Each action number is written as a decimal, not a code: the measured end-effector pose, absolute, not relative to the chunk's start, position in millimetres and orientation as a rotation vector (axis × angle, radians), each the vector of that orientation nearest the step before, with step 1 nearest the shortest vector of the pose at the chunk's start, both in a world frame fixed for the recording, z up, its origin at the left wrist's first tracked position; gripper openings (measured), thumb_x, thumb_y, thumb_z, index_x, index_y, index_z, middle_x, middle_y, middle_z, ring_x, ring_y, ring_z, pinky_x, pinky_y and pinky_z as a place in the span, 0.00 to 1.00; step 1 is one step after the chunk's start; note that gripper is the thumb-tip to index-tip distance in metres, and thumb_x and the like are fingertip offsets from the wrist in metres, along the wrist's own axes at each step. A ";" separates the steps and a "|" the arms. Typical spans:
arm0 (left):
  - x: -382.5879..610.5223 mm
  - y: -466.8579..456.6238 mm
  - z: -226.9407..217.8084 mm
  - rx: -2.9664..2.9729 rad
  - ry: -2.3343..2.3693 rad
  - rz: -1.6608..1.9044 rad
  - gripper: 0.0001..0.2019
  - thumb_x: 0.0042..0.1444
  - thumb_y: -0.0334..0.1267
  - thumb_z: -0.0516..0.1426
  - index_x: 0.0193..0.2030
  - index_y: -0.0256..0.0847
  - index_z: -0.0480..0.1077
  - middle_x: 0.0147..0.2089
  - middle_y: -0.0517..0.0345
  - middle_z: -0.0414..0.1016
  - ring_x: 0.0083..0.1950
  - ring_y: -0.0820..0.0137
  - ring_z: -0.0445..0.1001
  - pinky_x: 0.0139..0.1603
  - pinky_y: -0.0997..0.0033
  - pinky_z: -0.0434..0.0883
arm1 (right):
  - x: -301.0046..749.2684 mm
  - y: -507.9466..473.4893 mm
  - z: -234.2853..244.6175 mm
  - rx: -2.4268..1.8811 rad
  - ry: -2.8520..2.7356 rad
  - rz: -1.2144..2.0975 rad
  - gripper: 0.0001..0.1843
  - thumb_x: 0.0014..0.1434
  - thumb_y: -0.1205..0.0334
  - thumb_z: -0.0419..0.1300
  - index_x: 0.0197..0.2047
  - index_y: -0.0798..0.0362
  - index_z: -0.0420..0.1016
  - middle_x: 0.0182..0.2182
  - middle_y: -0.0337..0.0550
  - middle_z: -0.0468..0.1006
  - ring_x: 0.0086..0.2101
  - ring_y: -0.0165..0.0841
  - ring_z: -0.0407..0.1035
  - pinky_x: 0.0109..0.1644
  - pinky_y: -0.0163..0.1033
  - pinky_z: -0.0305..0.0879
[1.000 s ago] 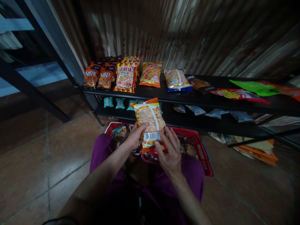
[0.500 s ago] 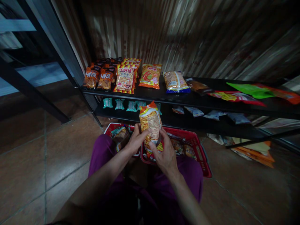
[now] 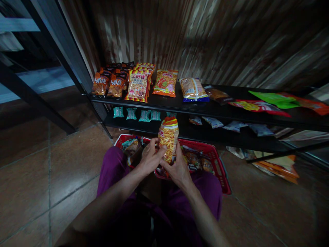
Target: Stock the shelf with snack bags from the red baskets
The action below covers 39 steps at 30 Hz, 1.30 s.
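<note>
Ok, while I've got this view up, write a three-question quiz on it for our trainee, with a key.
1. What do the left hand and right hand hold together?
2. True or false: the lime-green bag lies on the upper shelf.
3. Which colour are the baskets? a) blue b) red c) yellow

Key: 1. A snack bag with an orange top end. 2. True. 3. b.

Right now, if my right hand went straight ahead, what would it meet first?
Beyond the snack-stick bag it holds, your right hand would probably meet the lower black shelf first; depth is unclear.
</note>
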State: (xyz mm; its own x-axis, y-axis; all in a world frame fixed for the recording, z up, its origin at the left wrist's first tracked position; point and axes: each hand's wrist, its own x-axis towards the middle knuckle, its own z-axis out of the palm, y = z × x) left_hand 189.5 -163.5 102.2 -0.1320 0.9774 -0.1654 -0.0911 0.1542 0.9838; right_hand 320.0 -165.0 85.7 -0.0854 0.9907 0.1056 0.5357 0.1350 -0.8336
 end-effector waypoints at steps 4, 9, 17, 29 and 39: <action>193.5 -174.4 109.7 1.138 1.422 1.230 0.20 0.51 0.45 0.59 0.51 0.48 0.67 0.55 0.54 0.68 0.60 0.60 0.62 0.63 0.61 0.54 | 321.5 -164.0 86.0 -1.404 -1.498 1.080 0.52 0.46 0.52 0.65 0.67 0.55 0.41 0.58 0.59 0.65 0.53 0.45 0.66 0.56 0.54 0.61; 192.8 -181.9 118.0 1.313 1.388 1.235 0.16 0.54 0.41 0.56 0.51 0.49 0.69 0.55 0.54 0.69 0.59 0.61 0.63 0.63 0.61 0.55 | 329.8 -163.0 85.7 -1.174 -1.175 1.335 0.41 0.47 0.55 0.65 0.61 0.50 0.54 0.53 0.51 0.71 0.47 0.41 0.71 0.50 0.48 0.68; 179.0 -166.6 99.4 1.117 1.478 1.389 0.12 0.54 0.40 0.56 0.44 0.44 0.71 0.49 0.53 0.72 0.51 0.64 0.69 0.55 0.63 0.63 | 344.7 -157.2 93.6 -1.137 -0.724 1.552 0.27 0.42 0.59 0.66 0.48 0.44 0.68 0.40 0.38 0.80 0.38 0.41 0.76 0.45 0.49 0.73; 172.6 -170.1 84.7 0.908 1.219 1.180 0.13 0.46 0.44 0.63 0.38 0.42 0.73 0.42 0.55 0.76 0.46 0.64 0.72 0.51 0.66 0.67 | 352.4 -154.8 87.7 -1.048 -0.746 1.589 0.23 0.48 0.58 0.62 0.50 0.42 0.67 0.43 0.36 0.80 0.40 0.42 0.76 0.43 0.52 0.74; 175.9 -175.5 86.4 0.787 1.111 1.191 0.15 0.44 0.45 0.64 0.34 0.37 0.70 0.36 0.55 0.76 0.38 0.69 0.72 0.44 0.70 0.67 | 360.0 -153.6 90.6 -1.140 -0.826 1.661 0.27 0.49 0.47 0.64 0.53 0.41 0.68 0.43 0.40 0.80 0.41 0.41 0.75 0.42 0.49 0.74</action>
